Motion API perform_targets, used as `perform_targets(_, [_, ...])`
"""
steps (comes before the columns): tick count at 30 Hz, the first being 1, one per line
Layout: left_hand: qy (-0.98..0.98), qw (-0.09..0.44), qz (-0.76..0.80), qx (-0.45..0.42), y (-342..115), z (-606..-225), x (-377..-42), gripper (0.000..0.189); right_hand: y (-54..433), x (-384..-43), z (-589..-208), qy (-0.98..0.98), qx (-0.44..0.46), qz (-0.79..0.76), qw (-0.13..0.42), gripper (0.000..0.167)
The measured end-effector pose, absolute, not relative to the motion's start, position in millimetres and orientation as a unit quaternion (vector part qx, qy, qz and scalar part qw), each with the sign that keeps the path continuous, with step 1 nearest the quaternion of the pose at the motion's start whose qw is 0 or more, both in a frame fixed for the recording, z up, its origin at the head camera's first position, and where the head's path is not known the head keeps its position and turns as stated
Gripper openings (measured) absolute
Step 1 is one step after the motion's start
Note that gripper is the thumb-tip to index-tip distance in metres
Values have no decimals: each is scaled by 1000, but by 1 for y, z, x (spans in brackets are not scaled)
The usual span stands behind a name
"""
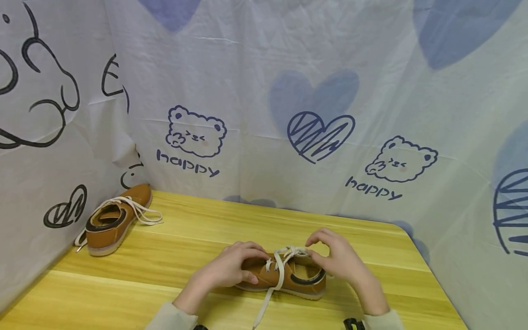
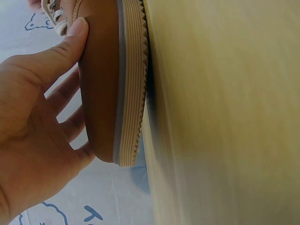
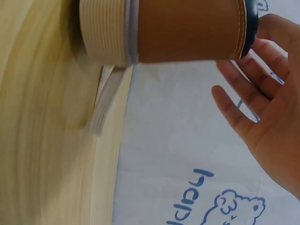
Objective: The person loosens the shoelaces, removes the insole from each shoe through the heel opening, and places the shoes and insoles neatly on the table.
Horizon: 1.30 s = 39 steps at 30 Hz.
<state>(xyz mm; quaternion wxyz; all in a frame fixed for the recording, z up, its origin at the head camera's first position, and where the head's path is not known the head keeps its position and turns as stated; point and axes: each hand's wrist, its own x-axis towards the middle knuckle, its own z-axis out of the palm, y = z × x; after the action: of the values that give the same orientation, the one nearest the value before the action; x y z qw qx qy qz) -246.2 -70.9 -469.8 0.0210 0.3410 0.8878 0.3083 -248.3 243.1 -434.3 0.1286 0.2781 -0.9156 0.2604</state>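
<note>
A person's left forearm (image 1: 191, 291) and right forearm (image 1: 371, 295) slant inward, converging from below. The left hand (image 1: 233, 266), bare, holds a grip, its thumb (image 2: 61, 52) set opposite gently bent fingers. Near it but apart, the right hand (image 1: 337, 257) arches its forefinger toward the thumb, their tips pinched close; its other fingers (image 3: 232, 108), seen from the right wrist, spread in loose curves.

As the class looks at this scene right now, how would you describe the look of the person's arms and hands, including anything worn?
The left hand and right hand are bare, with no gloves or rings visible. Both arms wear pale, off-white sleeves. Beside the right sleeve is a black item with a yellow-green mark, cut off by the frame.
</note>
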Motion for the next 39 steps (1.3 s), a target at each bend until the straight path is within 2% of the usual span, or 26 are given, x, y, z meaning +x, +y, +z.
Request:
perform_targets(6, [887, 18, 310, 342, -71, -467, -245, 54, 231, -249, -437, -904, 314, 259, 132, 19])
perform_targets(11, [887, 17, 310, 341, -71, -468, -245, 54, 223, -249, -443, -913, 306, 239, 125, 18])
perform_targets(20, [887, 16, 311, 341, -70, -469, -245, 54, 217, -249, -447, -915, 293, 234, 147, 15])
perform_targets(39, [889, 19, 305, 340, -71, -468, -245, 54, 252, -253, -438, -932, 230, 228, 162, 18])
